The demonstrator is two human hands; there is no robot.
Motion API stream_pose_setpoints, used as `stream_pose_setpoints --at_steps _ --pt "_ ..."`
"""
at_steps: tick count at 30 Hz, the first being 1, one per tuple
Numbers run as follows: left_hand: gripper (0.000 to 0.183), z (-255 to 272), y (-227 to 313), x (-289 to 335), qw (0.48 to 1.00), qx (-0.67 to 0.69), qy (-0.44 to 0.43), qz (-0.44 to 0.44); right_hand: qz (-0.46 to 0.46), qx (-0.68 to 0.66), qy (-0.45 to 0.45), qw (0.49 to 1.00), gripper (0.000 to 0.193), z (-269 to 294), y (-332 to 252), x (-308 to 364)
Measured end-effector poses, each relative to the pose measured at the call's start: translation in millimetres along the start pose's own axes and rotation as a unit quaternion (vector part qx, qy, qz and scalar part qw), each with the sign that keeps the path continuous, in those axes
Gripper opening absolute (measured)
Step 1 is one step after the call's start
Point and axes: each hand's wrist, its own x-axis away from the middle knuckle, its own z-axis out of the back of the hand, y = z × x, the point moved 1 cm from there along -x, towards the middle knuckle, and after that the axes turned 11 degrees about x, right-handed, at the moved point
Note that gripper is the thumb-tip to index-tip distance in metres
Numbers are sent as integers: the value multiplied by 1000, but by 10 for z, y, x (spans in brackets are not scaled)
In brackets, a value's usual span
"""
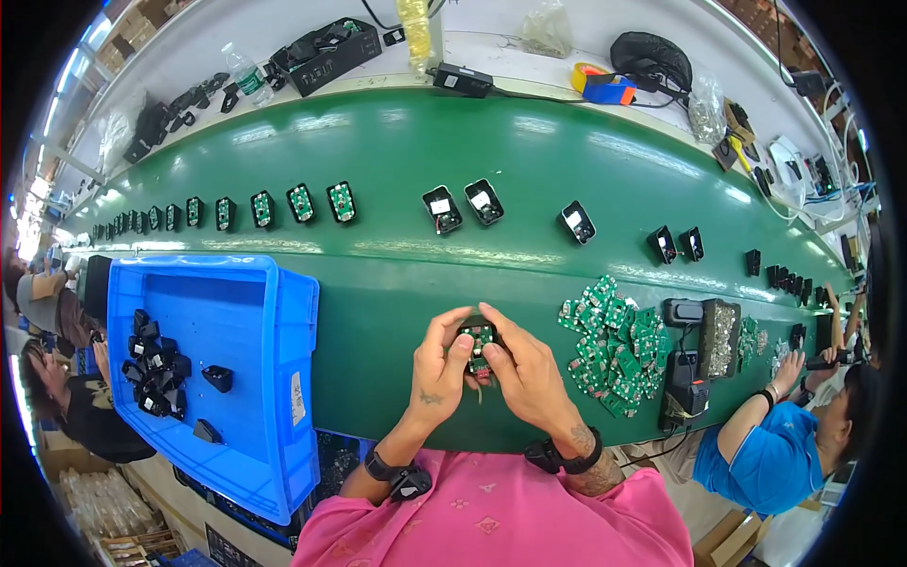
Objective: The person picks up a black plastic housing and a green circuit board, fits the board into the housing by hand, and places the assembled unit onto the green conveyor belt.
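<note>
Between both hands, above the near edge of the green bench, is a small black plastic housing with a green circuit board (479,338) in it. My left hand (440,359) grips its left side, thumb pressed on the board. From the right, my right hand (521,367) wraps round the housing, its thumb also on the board. Fingertips of both hands meet at the far end. To the right lies a heap of loose green circuit boards (619,345). Beyond my hands stand two open black housings (441,210) without a green board showing.
A blue bin (293,369) at left holds black housings (156,369). A row of housings with boards (342,201) runs along the bench (406,302) to the far left; more housings (578,222) stand right. A co-worker in blue (765,454) sits at right beside a black power tool (685,387).
</note>
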Motion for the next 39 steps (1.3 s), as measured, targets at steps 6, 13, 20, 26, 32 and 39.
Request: stream_pose_setpoints --at_steps 6,13,20,26,32,39 --pt "31 -41 10 -28 991 -126 3 -40 -33 5 -11 999 44 -40 -6 22" --pt "30 -77 -16 -46 979 -186 33 -75 -89 -60 -12 994 41 -152 -1 13" --pt "26 -87 -69 -32 964 -191 32 -183 -41 -77 50 995 36 -233 55 3" --pt "26 -1 -144 -143 876 -280 31 -392 81 -51 108 990 40 -286 140 -7" --pt "27 401 -3 -786 951 -254 141 -105 -57 48 -48 996 49 -442 367 185" --pt "25 880 -20 -1961 889 -402 191 -106 45 153 -107 981 42 -402 495 368"
